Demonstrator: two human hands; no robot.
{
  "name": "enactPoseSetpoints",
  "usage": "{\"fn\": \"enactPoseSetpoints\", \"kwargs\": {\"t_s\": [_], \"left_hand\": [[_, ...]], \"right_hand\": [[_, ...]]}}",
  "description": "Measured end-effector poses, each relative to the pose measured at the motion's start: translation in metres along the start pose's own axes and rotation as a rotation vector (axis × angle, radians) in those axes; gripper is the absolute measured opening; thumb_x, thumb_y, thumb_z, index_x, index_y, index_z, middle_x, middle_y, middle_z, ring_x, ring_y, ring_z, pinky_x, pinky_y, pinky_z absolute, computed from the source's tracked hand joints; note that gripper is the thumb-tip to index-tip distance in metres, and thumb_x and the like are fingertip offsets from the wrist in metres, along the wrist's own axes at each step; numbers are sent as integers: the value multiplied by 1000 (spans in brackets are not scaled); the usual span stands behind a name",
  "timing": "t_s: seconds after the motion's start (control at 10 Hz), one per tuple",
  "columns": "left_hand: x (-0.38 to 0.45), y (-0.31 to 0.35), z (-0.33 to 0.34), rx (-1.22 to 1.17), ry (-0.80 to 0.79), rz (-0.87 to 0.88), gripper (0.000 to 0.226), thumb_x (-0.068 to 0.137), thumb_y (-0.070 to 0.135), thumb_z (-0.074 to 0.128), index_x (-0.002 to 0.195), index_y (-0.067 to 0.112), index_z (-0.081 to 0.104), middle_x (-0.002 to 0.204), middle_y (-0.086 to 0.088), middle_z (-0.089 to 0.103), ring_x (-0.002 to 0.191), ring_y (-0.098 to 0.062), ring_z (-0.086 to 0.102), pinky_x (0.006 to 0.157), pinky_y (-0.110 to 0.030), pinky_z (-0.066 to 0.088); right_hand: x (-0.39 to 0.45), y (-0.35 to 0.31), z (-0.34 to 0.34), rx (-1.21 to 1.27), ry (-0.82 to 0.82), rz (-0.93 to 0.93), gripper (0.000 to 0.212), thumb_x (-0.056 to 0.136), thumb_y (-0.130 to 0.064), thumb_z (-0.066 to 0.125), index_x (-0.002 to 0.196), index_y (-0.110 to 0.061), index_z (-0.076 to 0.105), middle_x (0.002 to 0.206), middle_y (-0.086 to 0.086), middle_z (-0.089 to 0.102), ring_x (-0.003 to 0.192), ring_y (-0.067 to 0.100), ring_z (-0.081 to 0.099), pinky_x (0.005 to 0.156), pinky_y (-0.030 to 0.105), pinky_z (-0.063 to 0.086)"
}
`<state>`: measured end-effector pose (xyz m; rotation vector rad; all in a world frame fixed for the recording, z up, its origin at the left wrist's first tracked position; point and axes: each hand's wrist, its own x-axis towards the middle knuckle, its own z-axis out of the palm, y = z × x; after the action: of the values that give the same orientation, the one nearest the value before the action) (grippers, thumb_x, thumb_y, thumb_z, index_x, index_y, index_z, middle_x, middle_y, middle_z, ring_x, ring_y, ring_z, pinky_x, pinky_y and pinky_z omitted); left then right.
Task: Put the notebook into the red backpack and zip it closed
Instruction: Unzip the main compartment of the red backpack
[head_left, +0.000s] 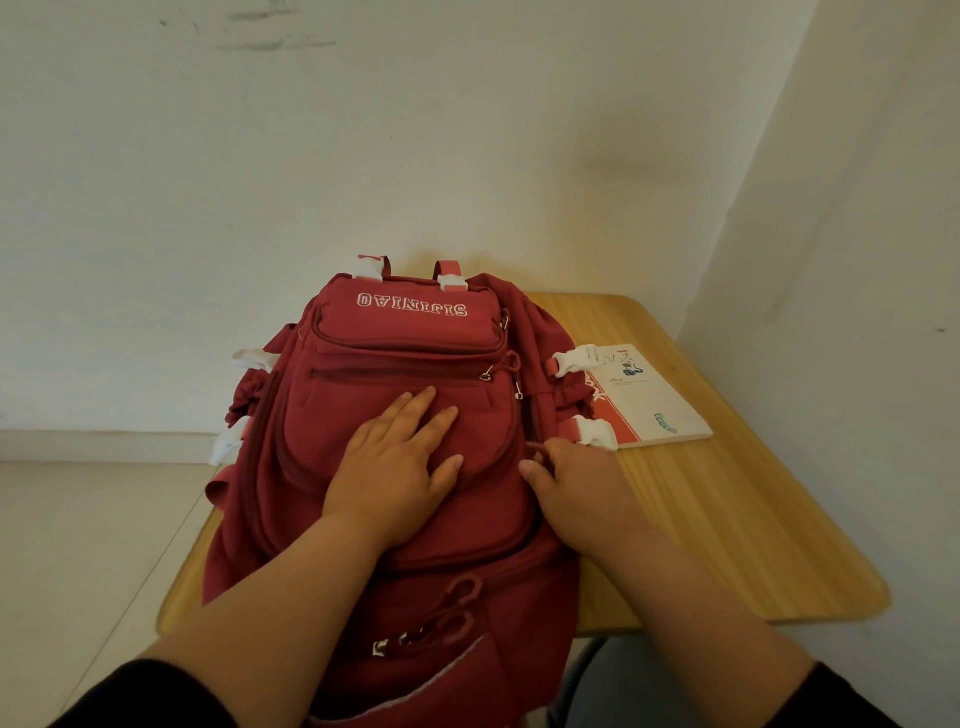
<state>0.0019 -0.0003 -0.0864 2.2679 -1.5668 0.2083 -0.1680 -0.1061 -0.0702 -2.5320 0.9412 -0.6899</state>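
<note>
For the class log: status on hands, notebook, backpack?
Left hand flat on red backpack. Right hand pinching at its side zipper. Notebook outside, on table.

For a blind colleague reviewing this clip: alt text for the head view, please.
A red backpack lies flat on a small wooden table, the left hand pressed on its front and the right hand pinching at its side zipper. The notebook lies outside, beside the bag.
</note>
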Motion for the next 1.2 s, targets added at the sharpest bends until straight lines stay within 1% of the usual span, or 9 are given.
{"fn": "enactPoseSetpoints", "kwargs": {"t_s": [0.1, 0.2, 0.3, 0.4, 0.6, 0.7, 0.8, 1.0, 1.2], "left_hand": [[0, 0, 0, 4, -5, -1, 57, 87, 52, 34, 141, 36, 23, 157, 6, 14, 144, -15, 10, 113, -35, 15], [0, 1, -1, -12, 0, -1, 56, 87, 50, 36, 140, 35, 25, 156, 5, 15, 144, -16, 11, 113, -37, 16], [0, 1, 0, -11, 2, -1, 56, 87, 50, 36, 140, 35, 26, 156, 5, 16, 144, -16, 11, 113, -37, 15], [0, 0, 0, -7, 0, -3, 57, 87, 51, 35, 140, 35, 25, 156, 5, 15, 144, -16, 11, 113, -37, 16], [0, 0, 0, -13, 2, -1, 57, 87, 51, 35, 140, 35, 25, 156, 5, 16, 144, -17, 12, 113, -37, 16], [0, 0, 1, -8, 0, -2, 57, 87, 51, 34, 140, 35, 25, 156, 5, 15, 144, -16, 11, 113, -37, 15], [0, 1, 1, -7, 4, -3, 56, 87, 51, 36, 140, 35, 26, 156, 5, 16, 143, -17, 12, 113, -38, 16], [0, 1, 0, 9, 9, -3, 57, 87, 52, 35, 140, 35, 25, 156, 5, 16, 143, -17, 12, 113, -37, 16], [0, 0, 1, -4, 10, 1, 58, 86, 54, 34, 140, 35, 24, 156, 5, 15, 144, -16, 11, 113, -37, 16]], "right_hand": [[-3, -4, -1, -50, 32, -31, 25, 87, -34, 53, 70, -18, 44, 66, 0, 53, 65, 18, 45, 64, 27, 32], [-3, -3, -4, -58, 8, -45, 20, 80, -32, 62, 72, -19, 49, 62, -9, 45, 66, 14, 43, 65, 25, 31], [-2, 0, -4, -27, -17, -25, 15, 76, -25, 68, 84, -18, 59, 67, -11, 51, 73, 12, 47, 62, 22, 33], [-1, 3, -3, -54, 34, -29, 18, 80, -26, 63, 94, -15, 63, 85, 5, 68, 85, 22, 57, 71, 27, 42], [-2, 7, -1, -179, 164, -21, 22, 88, -29, 51, 82, -11, 62, 80, 10, 68, 71, 23, 56, 59, 28, 38], [-1, 9, -7, -212, 92, -19, 23, 89, -28, 50, 88, -11, 65, 86, 10, 69, 81, 25, 58, 66, 34, 45], [-1, 5, -14, -163, -46, -7, 21, 89, -27, 51, 91, -11, 65, 92, 11, 68, 88, 27, 57, 72, 32, 43], [-8, -15, -29, -130, -355, -6, 20, 88, -29, 51, 87, -13, 63, 86, 7, 64, 78, 21, 53, 72, 33, 43], [-10, -32, -41, -156, -522, -28, 23, 86, -30, 53, 75, -12, 60, 72, 0, 55, 73, 20, 55, 69, 34, 43]]}}
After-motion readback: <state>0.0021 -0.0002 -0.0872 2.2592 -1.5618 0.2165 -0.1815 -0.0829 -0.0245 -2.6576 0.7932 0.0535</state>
